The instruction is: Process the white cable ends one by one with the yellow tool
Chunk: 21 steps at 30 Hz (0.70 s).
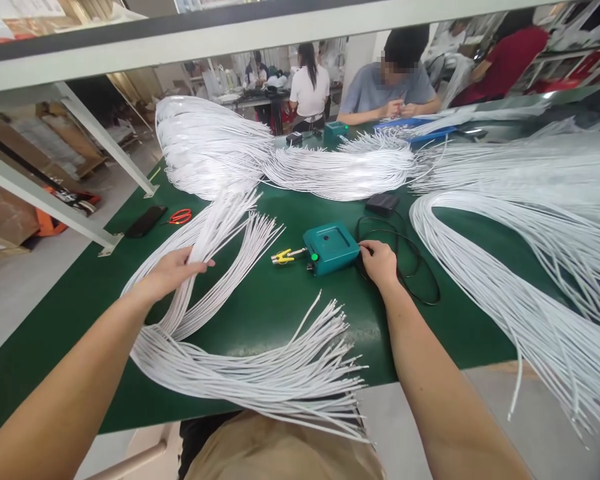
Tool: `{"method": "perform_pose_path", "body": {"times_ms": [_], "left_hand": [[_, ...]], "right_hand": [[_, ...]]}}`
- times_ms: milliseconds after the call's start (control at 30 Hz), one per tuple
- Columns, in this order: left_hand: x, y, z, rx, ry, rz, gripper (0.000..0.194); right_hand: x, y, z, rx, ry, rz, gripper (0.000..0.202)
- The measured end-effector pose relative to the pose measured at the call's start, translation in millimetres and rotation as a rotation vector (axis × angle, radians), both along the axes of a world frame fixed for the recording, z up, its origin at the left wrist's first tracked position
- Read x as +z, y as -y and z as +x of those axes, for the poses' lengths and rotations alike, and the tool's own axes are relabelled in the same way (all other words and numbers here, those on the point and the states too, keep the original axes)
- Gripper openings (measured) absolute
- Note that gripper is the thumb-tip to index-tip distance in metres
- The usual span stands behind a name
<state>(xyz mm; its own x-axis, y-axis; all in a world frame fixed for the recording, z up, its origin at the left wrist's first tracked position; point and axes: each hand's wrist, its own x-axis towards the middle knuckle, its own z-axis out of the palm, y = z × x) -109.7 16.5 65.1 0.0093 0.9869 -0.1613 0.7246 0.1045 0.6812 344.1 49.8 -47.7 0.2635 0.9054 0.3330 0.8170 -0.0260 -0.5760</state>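
Note:
My left hand [177, 267] is closed round part of a bundle of white wires [205, 230], thumb across it, at the left of the green table. Loose wire ends of the same pile fan out toward the front edge. My right hand [380, 261] is at the right side of a small teal box [331, 248], fingertips pinched at its edge; what they hold there is hidden. From the box's left side sticks out a metal rod with a yellow clip [283, 257]. A black cord [423, 267] loops behind and right of my right hand.
Large piles of white wires lie along the back [213, 147] and right [485, 267]. Orange-handled scissors [180, 217] and a dark phone-like object [147, 221] lie at the left, near a metal shelf leg [107, 160]. A black adapter [381, 203] sits behind the box. A co-worker [390, 87] sits opposite.

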Motion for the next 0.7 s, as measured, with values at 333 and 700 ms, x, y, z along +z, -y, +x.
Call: {"method": "perform_pose_path", "body": {"times_ms": [333, 700], "left_hand": [[77.6, 2.4, 12.0, 0.068, 0.905, 0.178, 0.027], [42.7, 1.3, 123.5, -0.276, 1.223, -0.288, 0.027]], "right_hand": [[1.9, -0.3, -1.7, -0.003, 0.006, -0.004, 0.027], [21.1, 6.6, -7.2, -0.005, 0.037, 0.06, 0.027]]}}
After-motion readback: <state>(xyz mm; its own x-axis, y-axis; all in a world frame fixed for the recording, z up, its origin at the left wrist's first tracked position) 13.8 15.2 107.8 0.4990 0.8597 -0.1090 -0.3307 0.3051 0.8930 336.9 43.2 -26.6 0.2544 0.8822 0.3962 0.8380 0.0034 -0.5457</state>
